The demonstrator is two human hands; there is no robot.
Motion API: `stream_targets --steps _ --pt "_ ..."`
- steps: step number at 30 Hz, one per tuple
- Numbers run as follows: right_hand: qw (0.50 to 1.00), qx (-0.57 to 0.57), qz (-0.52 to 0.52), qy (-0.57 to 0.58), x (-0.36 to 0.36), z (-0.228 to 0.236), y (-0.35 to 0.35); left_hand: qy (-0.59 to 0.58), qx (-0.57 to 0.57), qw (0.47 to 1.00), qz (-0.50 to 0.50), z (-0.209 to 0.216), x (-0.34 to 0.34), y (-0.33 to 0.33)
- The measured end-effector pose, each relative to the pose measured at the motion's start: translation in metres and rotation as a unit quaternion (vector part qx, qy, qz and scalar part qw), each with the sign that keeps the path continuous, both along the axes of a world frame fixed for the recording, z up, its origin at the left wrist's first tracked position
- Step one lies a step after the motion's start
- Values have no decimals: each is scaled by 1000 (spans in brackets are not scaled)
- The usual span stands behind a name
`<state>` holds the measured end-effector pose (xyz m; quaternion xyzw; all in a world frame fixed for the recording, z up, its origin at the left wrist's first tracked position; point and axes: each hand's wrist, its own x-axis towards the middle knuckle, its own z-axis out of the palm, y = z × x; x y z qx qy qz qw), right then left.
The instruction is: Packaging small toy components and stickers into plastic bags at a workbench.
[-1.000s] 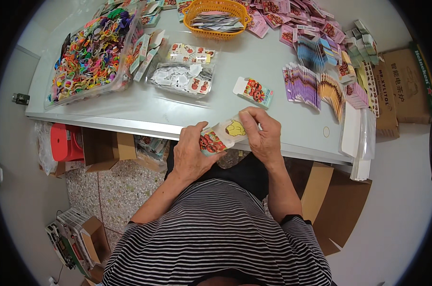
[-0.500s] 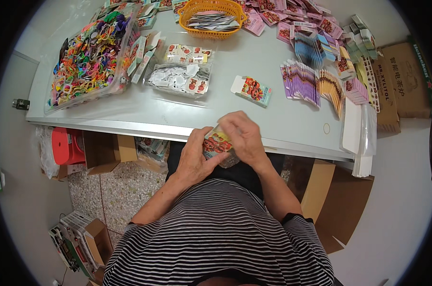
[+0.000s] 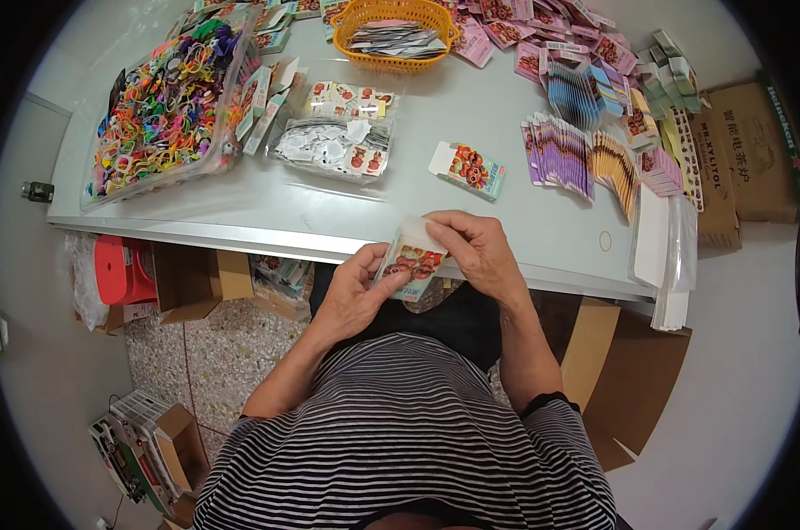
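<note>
Over the table's front edge I hold a small printed card box (image 3: 414,261) with red cartoon figures and a raised white flap. My left hand (image 3: 358,294) grips its left side, thumb across the printed front. With thumb and fingers, my right hand (image 3: 476,250) pinches the box's upper right, at the white flap. A similar small box (image 3: 476,171), its white flap folded out to the left, lies on the table just beyond my hands. Whether anything is inside the held box cannot be seen.
A clear bin of colourful bands and trinkets (image 3: 166,110) stands at left. Beside it sits a clear tray of paper slips (image 3: 329,146); behind is a yellow basket (image 3: 398,62) of packets. Purple packets (image 3: 559,157), orange packets (image 3: 614,168) and pink boxes (image 3: 585,40) occupy the right.
The box has tipped upright, its white flap now showing at the top. My right hand has moved right and off its front, to the upper edge; my left hand keeps its hold.
</note>
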<state>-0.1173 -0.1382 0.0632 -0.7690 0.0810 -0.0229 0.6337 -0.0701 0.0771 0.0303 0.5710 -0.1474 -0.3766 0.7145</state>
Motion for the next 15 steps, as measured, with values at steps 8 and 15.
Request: stream_targets --steps 8,15 --pt "992 -94 -20 -77 41 7 -17 -47 21 999 11 -10 22 13" --pt "910 -354 21 -213 133 13 -13 -51 16 996 74 -5 36 27"
